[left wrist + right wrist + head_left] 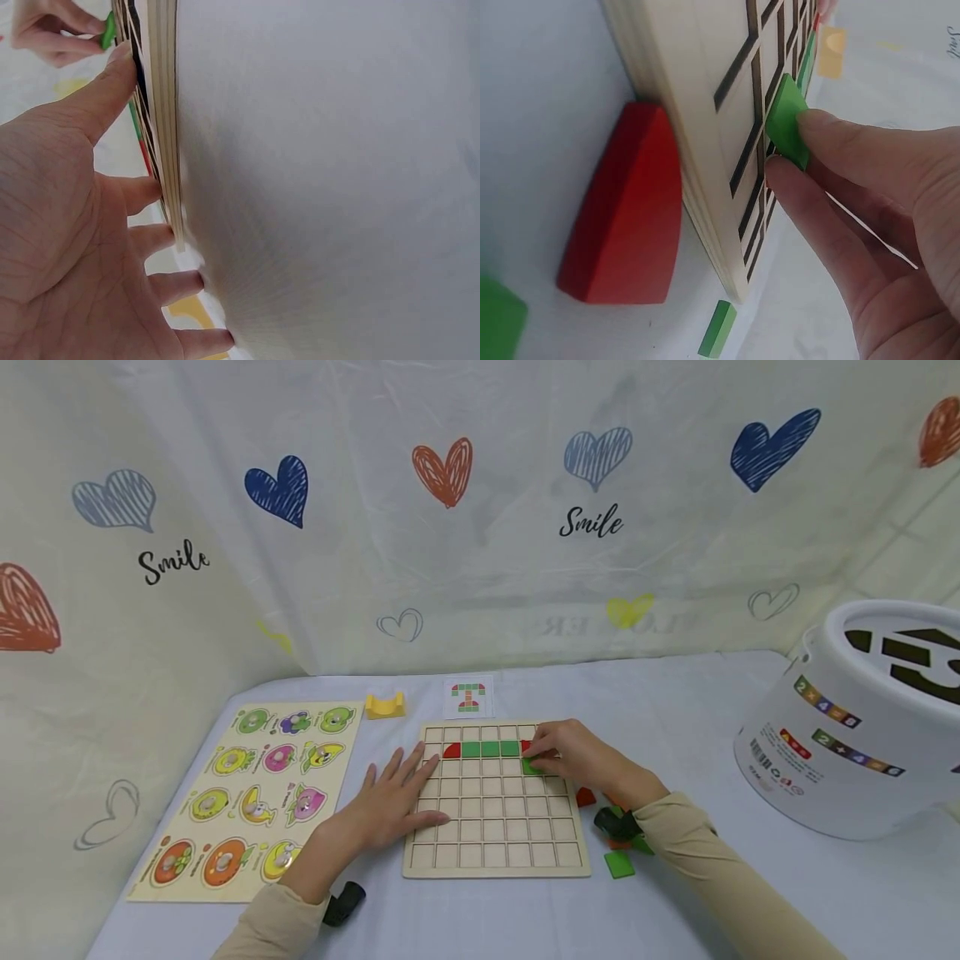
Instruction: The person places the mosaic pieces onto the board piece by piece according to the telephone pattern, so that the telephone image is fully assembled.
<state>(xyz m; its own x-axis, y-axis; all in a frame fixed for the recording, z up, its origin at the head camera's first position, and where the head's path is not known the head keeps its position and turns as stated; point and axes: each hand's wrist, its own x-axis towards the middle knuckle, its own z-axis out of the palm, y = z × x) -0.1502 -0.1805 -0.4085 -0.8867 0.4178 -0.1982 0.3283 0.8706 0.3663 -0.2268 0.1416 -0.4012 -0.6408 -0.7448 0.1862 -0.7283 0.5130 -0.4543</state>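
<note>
My left hand [382, 806] lies with spread fingers over the left edge of a wooden grid board [495, 870]. In the left wrist view its thumb and fingertips rest at the edge of the board. Between thumb and fingers, my right hand [581, 760] pinches a green square tile [784, 120], tilted over the grid's right side. A row of green square tiles [491, 749] sits in an upper row of the grid. At the row's left end is a red rounded tile [452, 751]; another red tile [526, 746] at its right end is partly hidden by my right fingers.
A small pattern card [480, 710] and a yellow arched block [385, 707] lie beyond the board. At left is a fruit puzzle board [225, 897]. Loose tiles, including a red piece [634, 217] and a green square [619, 864], lie at right, before a white bucket [795, 785].
</note>
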